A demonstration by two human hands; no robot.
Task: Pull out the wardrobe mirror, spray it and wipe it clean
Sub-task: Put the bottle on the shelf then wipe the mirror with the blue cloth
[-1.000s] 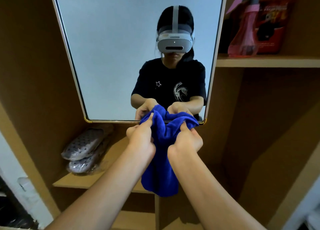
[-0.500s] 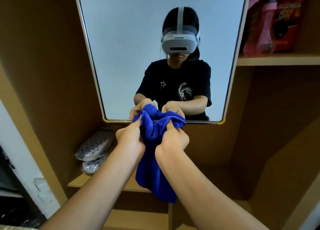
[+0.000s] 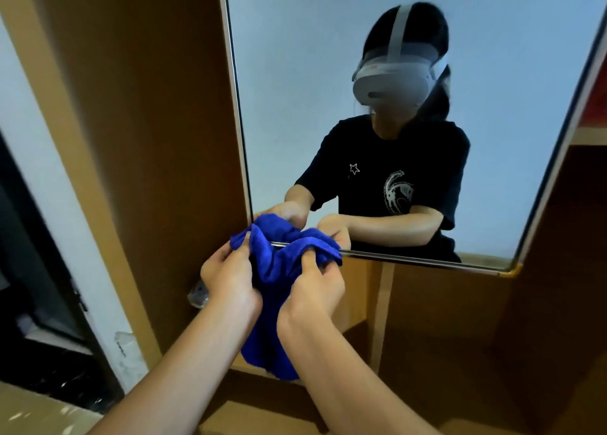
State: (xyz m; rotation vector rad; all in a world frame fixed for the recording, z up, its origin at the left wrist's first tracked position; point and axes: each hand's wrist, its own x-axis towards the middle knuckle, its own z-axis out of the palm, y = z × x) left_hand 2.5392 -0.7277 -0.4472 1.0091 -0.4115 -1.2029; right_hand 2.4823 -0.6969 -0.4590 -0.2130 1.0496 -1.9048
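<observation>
Between the wardrobe's brown wooden panels hangs the mirror (image 3: 295, 90), a tall pane in a thin metal frame with brass-coloured corners, tilted in this view so its lower edge slopes down to the right. Its glass reflects a pale wall and a person in a black t-shirt and a grey headset (whether the surface is wet or streaked cannot be told). Just in front of the mirror's lower left corner is a bright blue cloth (image 3: 279, 270), soft and plush, bunched into folds at the top with a loose tail hanging down between the forearms. The left hand (image 3: 230, 280) grips the cloth's left side, fingers curled into the fabric and thumb on top. The right hand (image 3: 315, 290) grips the right side the same way, thumb pressed into a fold. Both forearms reach up from the bottom of the view, close together. Behind the left hand, a small clear plastic object (image 3: 198, 295) peeks out against the wardrobe panel (image 3: 147, 139). At far left, a white wall (image 3: 42, 172) borders a dark opening.
</observation>
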